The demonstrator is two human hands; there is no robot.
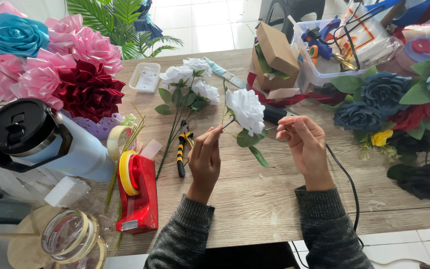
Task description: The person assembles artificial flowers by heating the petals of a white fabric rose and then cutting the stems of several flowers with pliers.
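Grey sleeves nearest, both hands up over the surface [255, 199]: left hand [206, 157] pinched the white rose [245, 109] stem just under the bloom to steady it, right hand [305, 144] pinched a thin wire [274, 127] beside it, pliers [182, 149] within reach.

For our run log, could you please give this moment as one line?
left hand: pinches white rose stem | right hand: pinching thin wire | pliers on wooden table
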